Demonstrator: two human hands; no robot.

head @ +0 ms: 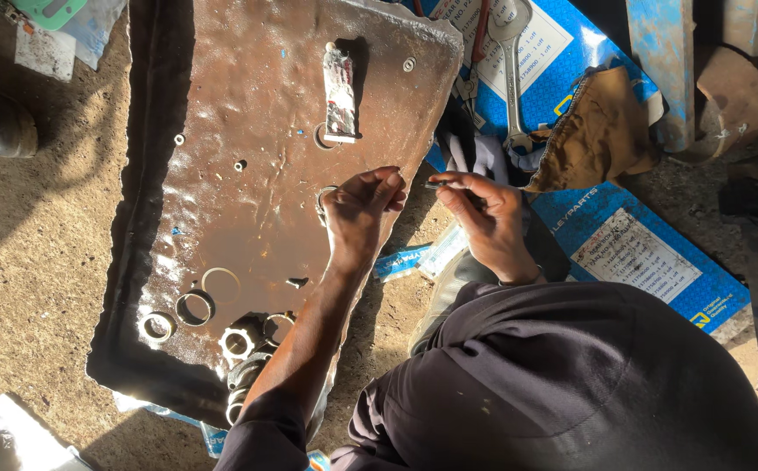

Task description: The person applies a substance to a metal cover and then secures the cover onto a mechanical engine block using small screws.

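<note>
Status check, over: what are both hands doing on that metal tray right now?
Left hand pinching a thin ring at the oily metal tray edge. Right hand holding a small dark rod. Loose rings lie clear, nearer the tray's bottom corner.

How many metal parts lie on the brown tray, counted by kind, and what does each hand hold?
On the dented brown tray:
Large rings and toothed collars, near end: 8, roughly, since some overlap
Small washers: 3
Flat shiny block: 1
Ring pinched by the left hand: 1
Total: about 13

The right hand holds a thin dark pin.
</note>
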